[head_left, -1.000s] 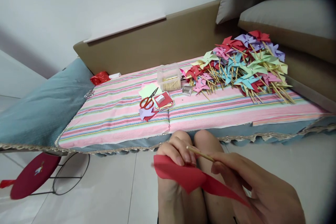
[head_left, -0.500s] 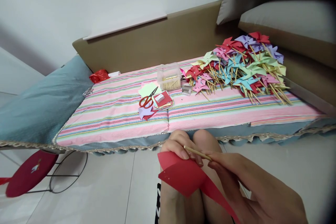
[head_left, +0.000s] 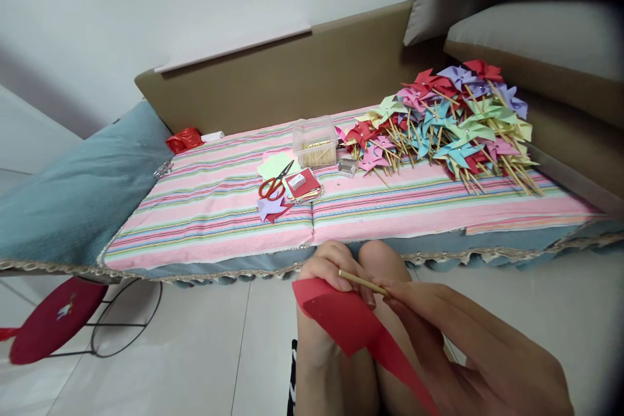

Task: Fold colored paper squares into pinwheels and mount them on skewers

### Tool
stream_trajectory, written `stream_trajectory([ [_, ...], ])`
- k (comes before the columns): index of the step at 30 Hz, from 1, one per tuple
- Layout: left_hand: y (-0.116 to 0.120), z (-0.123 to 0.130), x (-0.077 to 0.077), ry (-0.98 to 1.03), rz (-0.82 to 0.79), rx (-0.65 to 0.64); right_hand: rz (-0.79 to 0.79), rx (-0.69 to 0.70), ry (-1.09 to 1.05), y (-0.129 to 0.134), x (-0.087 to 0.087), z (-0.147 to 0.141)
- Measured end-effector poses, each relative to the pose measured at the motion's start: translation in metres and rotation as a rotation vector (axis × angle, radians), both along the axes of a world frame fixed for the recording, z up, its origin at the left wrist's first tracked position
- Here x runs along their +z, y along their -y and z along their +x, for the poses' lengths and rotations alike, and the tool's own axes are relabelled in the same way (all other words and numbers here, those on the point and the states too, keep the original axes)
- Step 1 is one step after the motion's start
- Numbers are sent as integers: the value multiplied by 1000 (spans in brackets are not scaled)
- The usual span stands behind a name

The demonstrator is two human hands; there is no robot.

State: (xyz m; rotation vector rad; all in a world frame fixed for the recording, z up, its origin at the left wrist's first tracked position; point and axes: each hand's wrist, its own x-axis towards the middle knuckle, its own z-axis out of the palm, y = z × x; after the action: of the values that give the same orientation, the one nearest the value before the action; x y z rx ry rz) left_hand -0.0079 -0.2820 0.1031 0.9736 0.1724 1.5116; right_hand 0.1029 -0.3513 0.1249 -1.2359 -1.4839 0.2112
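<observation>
A red paper pinwheel point(head_left: 341, 315) is held over my knees by my left hand point(head_left: 327, 268), whose fingers are curled behind and above it. One of its blades hangs down toward my right wrist. My right hand point(head_left: 468, 344) is closed, pinching a thin wooden stick point(head_left: 363, 282) between thumb and fingers. The stick's free end points left, against the fingertips of my left hand. Whether stick and paper are joined is hidden by the fingers.
On the striped couch cover point(head_left: 195, 214) lie scissors point(head_left: 275, 183), stacked paper squares point(head_left: 307, 184), cut purple paper point(head_left: 270, 208), a clear box of sticks point(head_left: 316, 143) and a small open box point(head_left: 347, 168). Finished pinwheels point(head_left: 461, 123) are heaped at right. A red stool point(head_left: 56, 325) stands left.
The red paper has turned in my left hand, and its blades show at a different angle. The stick has shifted very slightly up and left with my right hand.
</observation>
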Motion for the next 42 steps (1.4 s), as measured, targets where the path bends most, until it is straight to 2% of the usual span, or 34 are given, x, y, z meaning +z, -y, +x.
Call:
stream_trajectory([
  [5,-2,2,2,26,-32,-6,27,25,21,0,-1,2],
  [10,-2,2,7,22,-55,1,-17,30,5,-1,-1,2],
  [17,-1,1,6,41,-75,-54,42,55,39,-4,-2,5],
  [24,1,0,4,-22,-122,49,52,82,71,-5,1,11],
  [27,0,0,-2,-3,-89,36,75,138,107,-6,2,17],
  [32,-8,4,-18,71,119,58,90,264,219,-9,5,29],
  [37,-17,-1,-25,17,317,-71,68,319,238,-8,4,33],
  [42,-11,-6,-29,1,190,-17,84,304,260,-6,6,33],
])
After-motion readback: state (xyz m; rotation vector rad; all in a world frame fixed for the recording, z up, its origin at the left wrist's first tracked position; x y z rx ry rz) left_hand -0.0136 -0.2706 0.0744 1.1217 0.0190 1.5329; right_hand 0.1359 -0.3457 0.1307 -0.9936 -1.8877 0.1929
